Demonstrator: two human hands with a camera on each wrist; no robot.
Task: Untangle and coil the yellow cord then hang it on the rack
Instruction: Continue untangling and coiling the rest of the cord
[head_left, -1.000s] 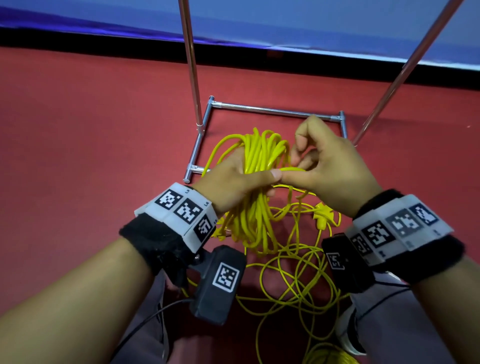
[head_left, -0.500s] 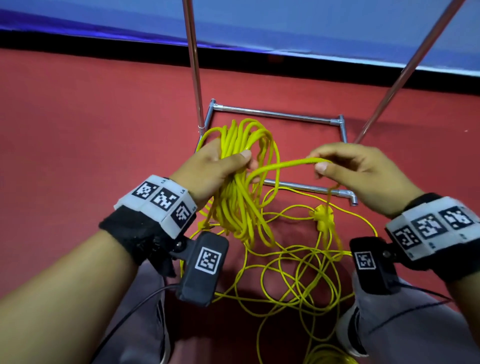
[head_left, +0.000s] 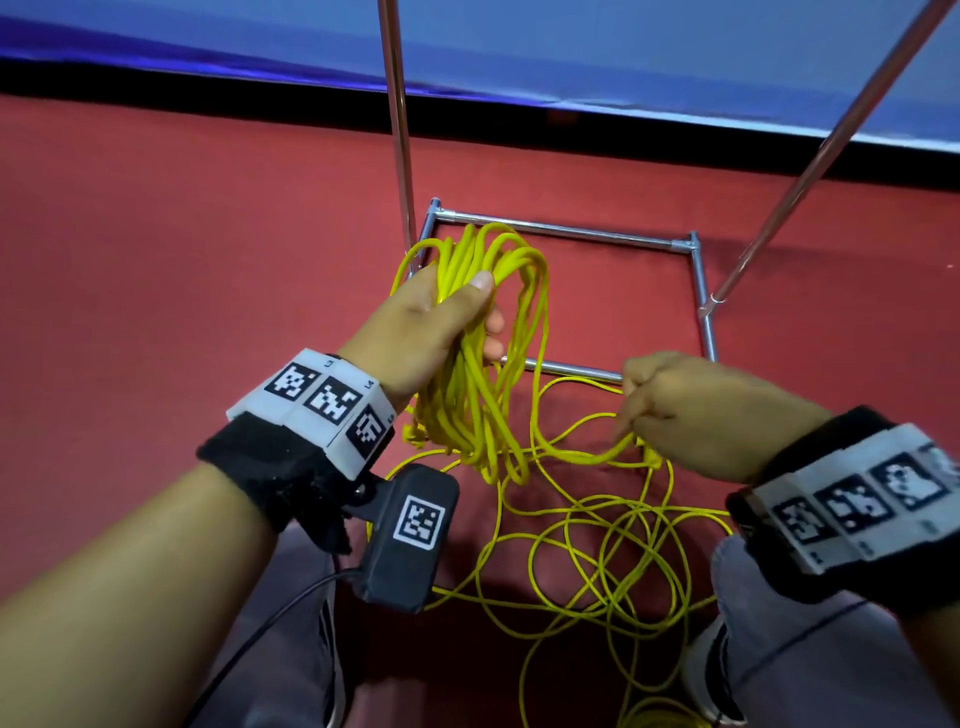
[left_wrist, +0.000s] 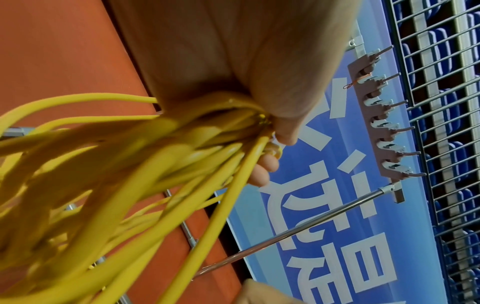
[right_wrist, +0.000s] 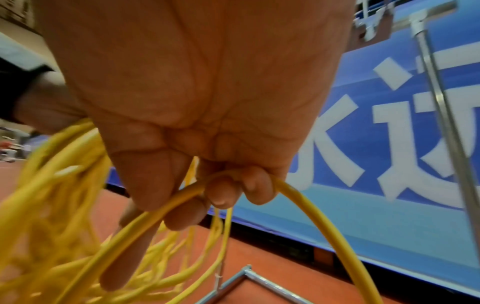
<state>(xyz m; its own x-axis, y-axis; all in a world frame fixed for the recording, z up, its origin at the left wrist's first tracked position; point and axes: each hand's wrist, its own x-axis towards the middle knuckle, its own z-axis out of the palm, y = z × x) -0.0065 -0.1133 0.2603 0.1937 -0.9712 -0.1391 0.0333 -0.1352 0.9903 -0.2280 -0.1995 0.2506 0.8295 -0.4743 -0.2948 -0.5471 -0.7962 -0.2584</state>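
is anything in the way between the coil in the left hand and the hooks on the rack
No solid object visible. The left hand grips the coiled yellow cord, and the hook bar shows open space before it. But loose cord is still tangled on the floor, one strand held by the right hand.

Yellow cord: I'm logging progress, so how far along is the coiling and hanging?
Partly coiled. The left hand grips a bundle of finished loops of the yellow cord. The right hand pinches the next strand. A loose tangle lies on the floor, and the hooks on the rack hold none of it.
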